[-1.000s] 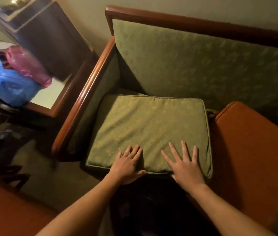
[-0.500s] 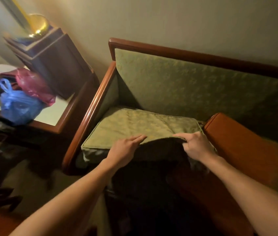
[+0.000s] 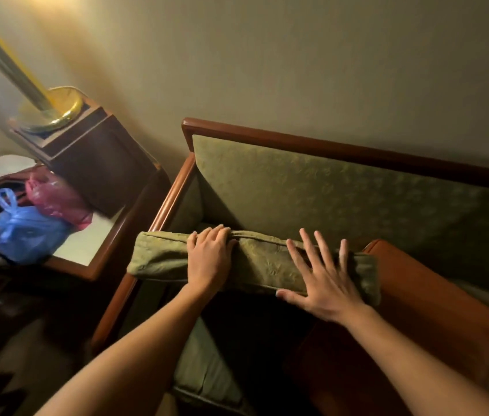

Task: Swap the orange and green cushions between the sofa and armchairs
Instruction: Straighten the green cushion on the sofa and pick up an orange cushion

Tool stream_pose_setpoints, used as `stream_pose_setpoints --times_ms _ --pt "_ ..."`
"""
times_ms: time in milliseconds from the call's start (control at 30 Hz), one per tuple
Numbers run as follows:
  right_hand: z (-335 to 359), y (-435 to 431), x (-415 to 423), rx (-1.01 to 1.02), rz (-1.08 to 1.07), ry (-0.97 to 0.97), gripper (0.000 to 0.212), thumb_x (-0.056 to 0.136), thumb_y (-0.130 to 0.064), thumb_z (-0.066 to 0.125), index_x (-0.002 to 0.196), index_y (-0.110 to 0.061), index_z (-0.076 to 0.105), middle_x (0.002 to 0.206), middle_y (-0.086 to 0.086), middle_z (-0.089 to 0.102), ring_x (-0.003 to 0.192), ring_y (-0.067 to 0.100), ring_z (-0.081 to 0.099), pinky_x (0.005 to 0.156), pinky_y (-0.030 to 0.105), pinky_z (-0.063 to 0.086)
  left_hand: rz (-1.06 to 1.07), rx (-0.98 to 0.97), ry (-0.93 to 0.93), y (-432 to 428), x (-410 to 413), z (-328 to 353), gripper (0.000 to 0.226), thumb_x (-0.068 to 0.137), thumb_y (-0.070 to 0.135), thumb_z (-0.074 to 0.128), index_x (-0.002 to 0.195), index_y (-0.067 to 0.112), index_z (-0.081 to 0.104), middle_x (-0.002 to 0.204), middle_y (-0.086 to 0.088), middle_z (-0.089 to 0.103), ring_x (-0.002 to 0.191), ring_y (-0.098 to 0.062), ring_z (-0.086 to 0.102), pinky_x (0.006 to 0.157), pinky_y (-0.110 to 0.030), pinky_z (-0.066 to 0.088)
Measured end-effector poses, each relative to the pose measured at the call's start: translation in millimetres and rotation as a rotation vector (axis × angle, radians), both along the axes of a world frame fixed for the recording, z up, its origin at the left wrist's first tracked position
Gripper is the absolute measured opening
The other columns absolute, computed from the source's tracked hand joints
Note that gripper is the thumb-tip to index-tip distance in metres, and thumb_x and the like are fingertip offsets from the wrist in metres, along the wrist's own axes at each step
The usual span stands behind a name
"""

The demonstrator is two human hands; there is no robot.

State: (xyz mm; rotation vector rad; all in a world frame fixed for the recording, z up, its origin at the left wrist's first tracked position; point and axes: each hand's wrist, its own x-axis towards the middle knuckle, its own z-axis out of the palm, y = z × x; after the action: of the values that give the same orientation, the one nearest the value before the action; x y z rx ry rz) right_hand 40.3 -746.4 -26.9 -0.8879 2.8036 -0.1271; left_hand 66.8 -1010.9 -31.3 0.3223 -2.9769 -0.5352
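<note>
Green cushion (image 3: 159,259) is standing edge-up over the sofa (image 3: 327,190); left hand (image 3: 207,261) is gripping its top edge, right hand (image 3: 324,283) is pressing it, fingers spread.

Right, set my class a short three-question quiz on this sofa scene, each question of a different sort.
1. True or false: the green cushion lies flat.
2. Which hand curls its fingers over that cushion's upper edge? A left, B right, C neither.
3. Name the colour of the cushion next to the green one.

Key
1. False: it is tipped up on edge.
2. A: the left hand grips the upper edge, while the right hand presses the cushion's face with fingers spread.
3. Orange: the orange cushion lies beside it.
</note>
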Motion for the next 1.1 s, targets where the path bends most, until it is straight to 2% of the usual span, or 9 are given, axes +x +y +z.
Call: stream_pose_setpoints --times_ms 67,167,300,367,433,567,800,1000,1100 --pt "0.8 5.1 -11.4 0.066 0.055 0.024 0.112 0.073 -0.090 0.038 0.155 -0.033 -0.013 0.165 0.009 -0.015 0.151 0.038 -0.008 0.109 0.074 -0.007 -0.075 0.037 0.013 -7.4 -6.7 2.3 0.046 0.100 0.047 0.043 0.139 0.026 0.051 0.146 0.001 0.051 0.138 -0.022 0.042 0.116 -0.049 0.023" --pt "-0.6 1.2 -33.0 0.139 0.014 -0.002 0.132 0.066 -0.068 0.071 0.151 -0.032 -0.023 0.166 0.010 -0.008 0.150 0.042 0.000 0.107 0.076 -0.002 -0.274 -0.080 -0.063 -20.1 -2.0 11.9 0.074 0.091 0.074 0.035 0.151 0.030 0.032 0.158 0.005 0.033 0.147 -0.021 0.026 0.118 -0.056 0.010" --pt "1.2 -11.0 -52.1 0.178 0.007 -0.018 0.139 0.062 -0.064 0.076 0.149 -0.033 -0.027 0.166 0.009 -0.006 0.150 0.041 -0.001 0.108 0.075 -0.008 -0.445 -0.299 -0.198 -48.7 -4.4 14.3 0.121 0.062 0.099 0.035 0.157 0.030 0.003 0.165 0.003 0.007 0.150 -0.036 0.005 0.116 -0.064 0.006" --pt "5.4 -17.7 -59.0 0.204 -0.017 -0.053 0.138 0.063 -0.056 0.079 0.150 -0.034 -0.027 0.165 0.009 0.006 0.148 0.039 0.011 0.111 0.072 -0.004 -0.475 -0.356 -0.224 -59.9 -20.1 10.3 0.127 0.058 0.095 0.046 0.157 0.029 0.003 0.162 -0.001 0.021 0.143 -0.038 0.025 0.113 -0.061 0.019" --pt "7.1 -23.2 -64.1 0.178 -0.072 -0.055 0.127 0.068 -0.033 0.077 0.153 -0.034 -0.017 0.154 0.005 0.033 0.136 0.034 0.033 0.112 0.065 0.014 -0.491 -0.405 -0.221 -62.6 -40.2 7.6 0.123 0.057 0.086 0.055 0.156 0.027 0.013 0.143 -0.002 0.045 0.118 -0.031 0.048 0.098 -0.053 0.035" --pt "9.6 -33.6 -84.4 0.078 -0.195 -0.031 0.089 0.067 -0.010 0.061 0.145 -0.035 0.026 0.130 -0.008 0.055 0.120 0.023 0.045 0.099 0.049 0.030 -0.571 -0.413 -0.133 -64.2 -83.6 9.0 0.086 0.067 0.074 0.059 0.135 0.024 0.043 0.117 0.001 0.060 0.101 -0.025 0.057 0.082 -0.046 0.038" --pt "31.5 -44.4 -136.1 -0.015 -0.253 0.014 0.075 0.066 -0.011 0.064 0.132 -0.035 0.037 0.128 -0.013 0.056 0.114 0.019 0.046 0.088 0.045 0.029 -0.687 -0.288 -0.054 -87.5 -159.3 37.4 0.070 0.074 0.072 0.057 0.128 0.030 0.044 0.121 0.005 0.062 0.113 -0.021 0.058 0.089 -0.045 0.039" --pt "55.4 -46.4 -199.1 -0.028 -0.300 0.027 0.087 0.072 -0.055 0.077 0.144 -0.037 0.032 0.143 -0.007 0.045 0.130 0.024 0.041 0.105 0.055 0.030 -0.655 -0.318 -0.051 -94.3 -224.2 53.8 0.081 0.076 0.072 0.060 0.142 0.032 0.036 0.137 -0.001 0.049 0.124 -0.025 0.045 0.100 -0.045 0.037" --pt "40.0 -51.1 -216.7 0.066 -0.395 0.081 0.090 0.082 -0.063 0.063 0.154 -0.036 0.015 0.163 0.002 0.017 0.147 0.032 0.019 0.115 0.067 0.012 -0.472 -0.342 -0.069 -91.9 -241.7 38.7 0.092 0.081 0.062 0.063 0.154 0.029 0.018 0.155 -0.006 0.030 0.139 -0.031 0.026 0.109 -0.051 0.030"
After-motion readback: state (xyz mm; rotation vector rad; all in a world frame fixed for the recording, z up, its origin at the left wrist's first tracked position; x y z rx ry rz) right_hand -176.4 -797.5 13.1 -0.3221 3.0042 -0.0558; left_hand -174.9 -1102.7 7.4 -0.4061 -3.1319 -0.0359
